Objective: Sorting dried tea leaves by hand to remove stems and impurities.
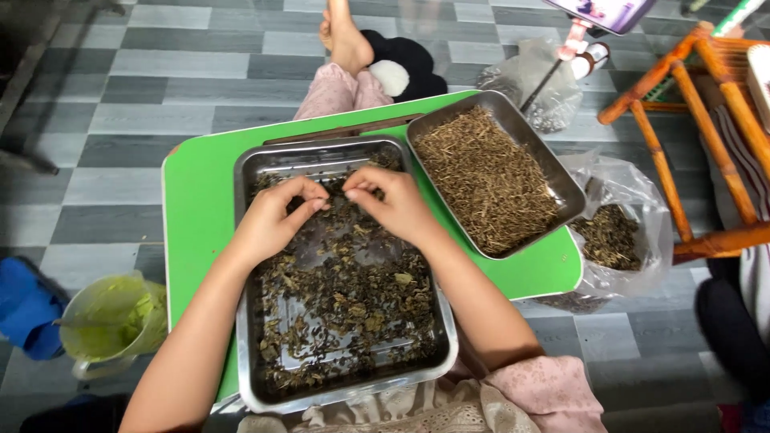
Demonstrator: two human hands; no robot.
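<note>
A: Leaves?
B: Dried leaves (345,305) in near tray (245,240) on green table (196,200). Left hand (273,220) and right hand (393,200) both pinching bits over it, fingertips close together.
A: Around?
B: Tray of stems (489,172) just right, bag (618,232) beyond, jug (112,325) on floor left.

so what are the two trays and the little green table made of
Both trays, the near one under the hands and the far one, look like thin polished metal, probably stainless steel: grey, reflective, rolled rims. The green table seems plastic or laminate, smooth and evenly coloured with a pale edge.
</note>
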